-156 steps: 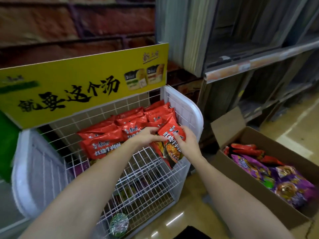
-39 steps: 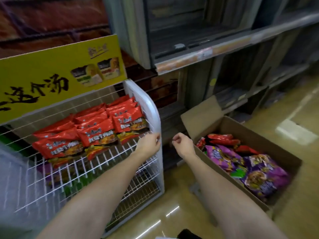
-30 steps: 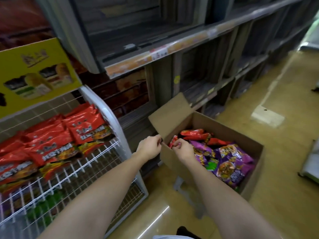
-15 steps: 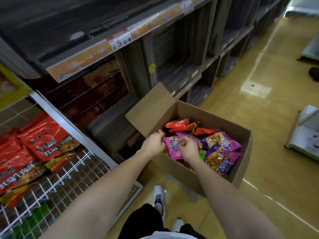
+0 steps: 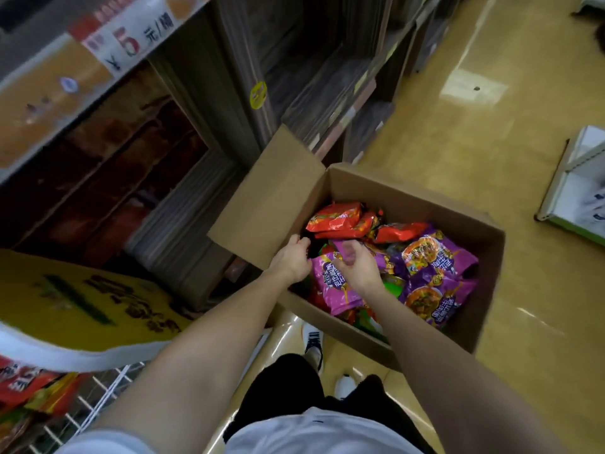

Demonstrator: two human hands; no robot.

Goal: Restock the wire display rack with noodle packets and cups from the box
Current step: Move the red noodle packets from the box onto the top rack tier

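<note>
Cardboard box (image 5: 471, 244) at centre right of the frame, open on the floor (image 5: 530, 152), one flap (image 5: 268, 198) raised toward the upper left. Inside, red noodle packets (image 5: 334, 219) at the far end and purple noodle packets (image 5: 435, 257) filling the rest. Left hand (image 5: 291, 260) over the box's near-left corner, fingers curled down toward the packets; grip not clear. Right hand (image 5: 358, 268) just beside it, above a purple packet (image 5: 332, 286), fingers loosely bent, holding nothing visible. Hands close together, not touching. Wire display rack (image 5: 98, 398) at lower left, its yellow sign (image 5: 82, 299) above, red packets (image 5: 23, 385) on the wire. Dark shelving (image 5: 311, 60) across the top.
</note>
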